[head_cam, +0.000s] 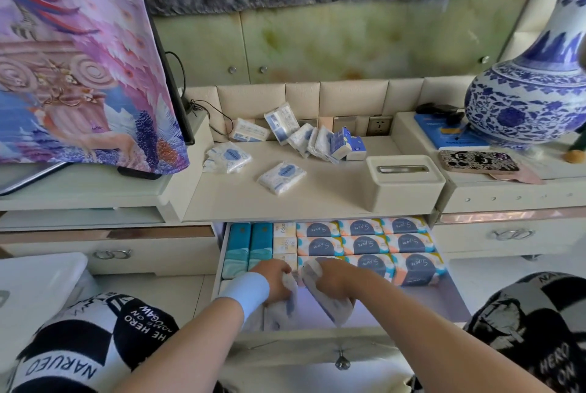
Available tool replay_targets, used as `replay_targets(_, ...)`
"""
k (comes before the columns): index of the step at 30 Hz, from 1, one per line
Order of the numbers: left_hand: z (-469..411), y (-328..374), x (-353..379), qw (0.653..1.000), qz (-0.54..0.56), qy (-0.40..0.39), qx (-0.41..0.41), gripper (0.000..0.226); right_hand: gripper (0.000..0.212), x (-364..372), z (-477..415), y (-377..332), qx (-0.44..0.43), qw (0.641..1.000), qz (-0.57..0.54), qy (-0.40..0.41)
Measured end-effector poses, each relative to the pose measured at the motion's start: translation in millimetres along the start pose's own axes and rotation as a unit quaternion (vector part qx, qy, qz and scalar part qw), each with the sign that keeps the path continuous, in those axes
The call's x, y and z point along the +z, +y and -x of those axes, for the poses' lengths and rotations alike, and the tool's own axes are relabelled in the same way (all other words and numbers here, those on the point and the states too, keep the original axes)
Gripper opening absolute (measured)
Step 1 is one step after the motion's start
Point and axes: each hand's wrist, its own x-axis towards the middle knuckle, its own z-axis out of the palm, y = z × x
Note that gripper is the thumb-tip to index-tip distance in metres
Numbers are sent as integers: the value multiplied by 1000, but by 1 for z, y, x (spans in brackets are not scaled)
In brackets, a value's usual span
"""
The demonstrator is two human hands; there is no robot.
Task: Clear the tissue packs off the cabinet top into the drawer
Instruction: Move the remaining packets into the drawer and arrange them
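Note:
Both hands are down in the open drawer (456,304). My left hand (274,280), with a blue wristband, grips a small white tissue pack (285,307) at the drawer's front. My right hand (333,278) holds another white pack (333,307) just to its right. Behind them the drawer is filled with rows of larger tissue packs (364,242). On the cabinet top (317,199) several small white and blue packs remain: one in the middle (281,177), one further left (227,158), and a cluster leaning at the back (304,135).
A cream tissue box (404,181) stands on the right of the cabinet top. A large blue-and-white vase (526,97) and a phone (478,161) sit on the right ledge. A cloth-covered screen (79,59) stands on the left. My knees flank the drawer.

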Motion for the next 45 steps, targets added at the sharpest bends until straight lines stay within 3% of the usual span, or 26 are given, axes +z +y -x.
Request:
replay_targets(6, -3, -8, 17, 994, -93, -44, 26, 51, 46, 24, -17, 1, 50, 998, -25, -31)
replay_targets(9, -10, -14, 20, 992, -126, -3, 29, 38, 40, 32, -25, -3, 63, 993, -82, -48)
replay_targets(11, -13, -21, 19, 990, -130, 40, 33, 44, 35, 39, -26, -10, 67, 988, -132, -53)
replay_targets(16, -14, -30, 26, 986, -137, 80, 59, 51, 33, 59, -31, -27, 82, 906, -394, -131)
replay_targets(18, -13, -34, 32, 985, -144, 57, 70, 69, 35, 57, -33, -27, 82, 909, -387, -131)
replay_targets(22, -14, -43, 38, 982, -160, 46, 91, 99, 38, 59, -40, -18, 163, 913, -357, -106)
replay_targets(24, -13, -44, 36, 985, -137, 39, 95, 104, 44, 64, -41, -19, 136, 898, -403, -116)
replay_targets(27, -10, -40, 32, 979, -154, 36, 128, 97, 56, 70, -45, -22, 102, 905, -394, -124)
replay_targets(33, -15, -40, 31, 967, -210, 47, 137, 100, 24, 65, -52, -27, 189, 936, -295, -32)
replay_targets(38, -20, -39, 36, 970, -195, 65, 132, 93, 38, 69, -38, -31, 67, 948, -307, -38)
replay_targets(42, -17, -37, 35, 969, -209, 49, 119, 91, 39, 70, -40, -28, 52, 960, -275, 13)
replay_targets(45, -17, -34, 28, 977, -176, 35, 114, 83, 45, 68, -40, -24, 32, 969, -246, -1)
